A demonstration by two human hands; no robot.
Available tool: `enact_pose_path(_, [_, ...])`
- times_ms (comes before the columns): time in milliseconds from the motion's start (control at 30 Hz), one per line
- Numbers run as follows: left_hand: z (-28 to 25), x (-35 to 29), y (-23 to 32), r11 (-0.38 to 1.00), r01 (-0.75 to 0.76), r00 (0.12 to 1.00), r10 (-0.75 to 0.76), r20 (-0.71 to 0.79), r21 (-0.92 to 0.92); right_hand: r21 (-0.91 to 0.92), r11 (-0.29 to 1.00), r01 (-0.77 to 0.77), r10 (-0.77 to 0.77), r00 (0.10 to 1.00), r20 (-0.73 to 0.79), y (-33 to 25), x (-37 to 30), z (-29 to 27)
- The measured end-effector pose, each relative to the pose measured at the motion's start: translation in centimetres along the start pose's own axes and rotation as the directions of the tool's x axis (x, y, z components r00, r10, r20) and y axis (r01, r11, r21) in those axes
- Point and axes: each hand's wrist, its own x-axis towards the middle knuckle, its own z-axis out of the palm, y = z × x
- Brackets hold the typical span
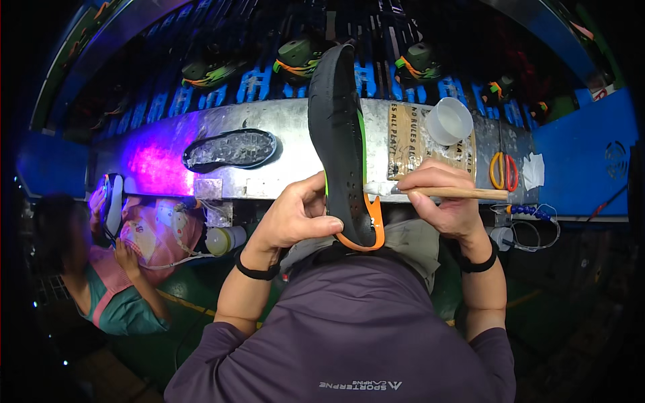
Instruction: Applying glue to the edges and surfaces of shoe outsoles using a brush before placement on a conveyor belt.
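My left hand (295,216) is closed around the heel part of a long black shoe upper (330,121), the thumb pressed on its surface. The upper stands with its toe away from me; it has green along the right side, an orange heel edge and small holes near the heel. My right hand (451,209) grips a brush by its wooden handle (474,193). Its pale bristle end points left and meets or nearly meets the upper's right edge near the heel. A dark-rimmed shoe sole (232,149) lies on the metal bench (289,176) to the left.
A white cup (449,122) stands on printed cardboard (404,151) at right. Beside it lie scissors with orange and red handles (504,172) and a crumpled white tissue (533,170). Beyond the bench, a blue-slatted conveyor carries several shoes (295,60). A co-worker (127,282) sits at left.
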Motion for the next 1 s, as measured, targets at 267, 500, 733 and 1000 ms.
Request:
enact_pose_path(267, [-0.1,-0.1,0.1,1.0,0.002,1.0,-0.002,-0.011,-0.01,-0.017,1.0,-0.02,0.02,0.999,-0.047,0.1,0.4,0.4])
enact_pose_path(500, [-0.3,-0.6,0.4,0.999,-0.045,0.998,0.045,-0.045,0.008,0.042,0.997,0.067,-0.07,0.995,0.068,0.1,0.1,-0.5])
enact_pose_path(733, [-0.6,-0.7,-0.2,0.973,-0.198,0.974,0.209,-0.089,0.115,-0.049,0.996,0.07,-0.068,0.997,0.037,-0.3,-1.0,-0.3])
enact_pose_path(1000, [0.5,-0.9,-0.2,0.605,-0.201,0.944,0.331,-0.013,0.771,-0.096,0.995,-0.004,-0.006,0.995,-0.104,-1.2,-2.8,1.4])
